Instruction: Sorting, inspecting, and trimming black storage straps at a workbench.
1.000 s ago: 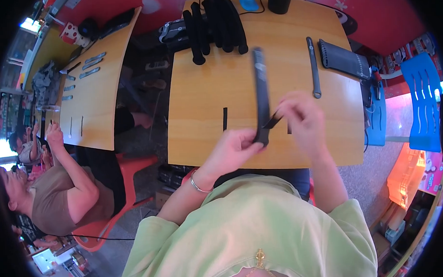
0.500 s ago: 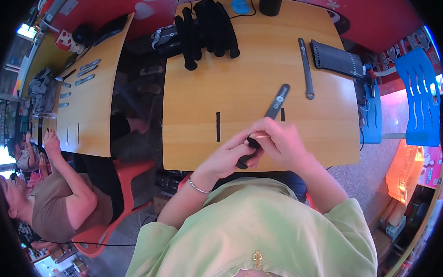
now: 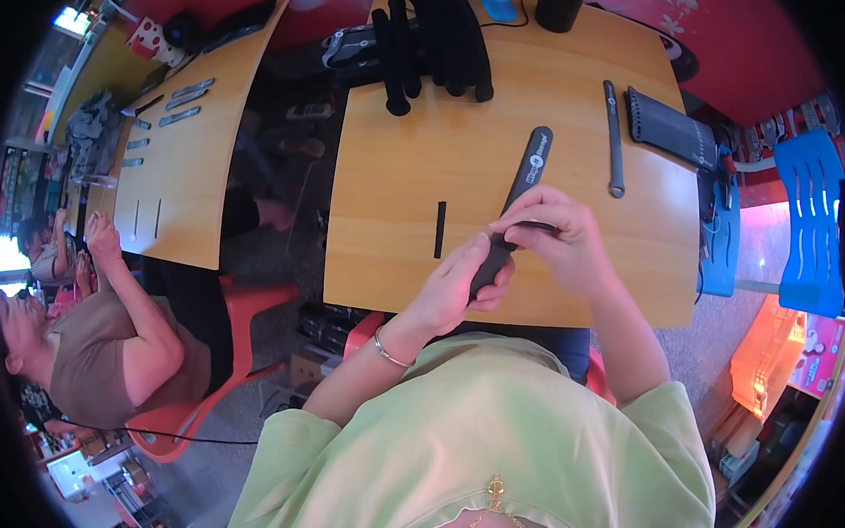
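Observation:
Slanting away over the table is a dark grey strap (image 3: 533,162) with a rounded far end and pale print. My left hand (image 3: 451,286) is closed round its near part, fingers wrapped beneath. My right hand (image 3: 570,236) pinches a thin black piece at the strap's middle; I cannot tell whether it belongs to the strap or is separate. A short black strip (image 3: 440,230) lies on the tabletop (image 3: 385,247) left of the strap. Farther right, a similar grey strap (image 3: 613,136) lies lengthwise beside a dark stack of straps (image 3: 674,129).
Long black bundles (image 3: 433,45) lie at the table's far left, near a blue stand (image 3: 500,2) and a black cylinder (image 3: 560,3). A blue chair (image 3: 807,223) and an orange crate (image 3: 768,354) stand right. Another person (image 3: 118,340) sits left at a second table (image 3: 192,198).
The view has shifted, so the table sits farther right. My right hand has moved off my left and up along the strap, now pinching the black piece. The left still grips the near part.

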The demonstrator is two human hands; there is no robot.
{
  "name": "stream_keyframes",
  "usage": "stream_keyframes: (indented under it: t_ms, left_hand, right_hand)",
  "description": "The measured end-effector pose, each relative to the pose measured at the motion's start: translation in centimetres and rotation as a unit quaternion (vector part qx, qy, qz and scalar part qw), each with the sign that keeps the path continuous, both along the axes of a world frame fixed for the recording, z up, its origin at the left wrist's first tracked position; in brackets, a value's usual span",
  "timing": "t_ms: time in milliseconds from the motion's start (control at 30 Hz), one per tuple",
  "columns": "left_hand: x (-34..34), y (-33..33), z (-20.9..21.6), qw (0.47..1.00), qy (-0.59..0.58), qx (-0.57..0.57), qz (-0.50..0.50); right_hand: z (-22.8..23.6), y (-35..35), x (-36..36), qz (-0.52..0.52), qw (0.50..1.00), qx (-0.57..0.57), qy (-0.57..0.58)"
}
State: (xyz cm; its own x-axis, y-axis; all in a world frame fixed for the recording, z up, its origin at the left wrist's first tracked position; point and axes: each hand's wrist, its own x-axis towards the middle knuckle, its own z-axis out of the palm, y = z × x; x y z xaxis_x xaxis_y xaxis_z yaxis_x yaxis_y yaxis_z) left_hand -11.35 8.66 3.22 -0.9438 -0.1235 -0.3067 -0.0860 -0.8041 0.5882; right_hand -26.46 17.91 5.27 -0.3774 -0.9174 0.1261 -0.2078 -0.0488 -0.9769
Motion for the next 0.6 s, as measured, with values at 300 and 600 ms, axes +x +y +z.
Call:
stream_keyframes:
  t_ms: [300,600]
  left_hand:
    - [2.4,0.9,-1.7,0.999,-0.036,-0.005,-0.013]
    - [5.4,0.2,-3.2,0.995,-0.060,0.010,-0.074]
  right_hand:
    - [2.6,-3.4,-9.8,-0.181,0.981,0.007,0.073]
    - [5.5,-3.6,-20.9,-0.338,0.920,-0.132,0.151]
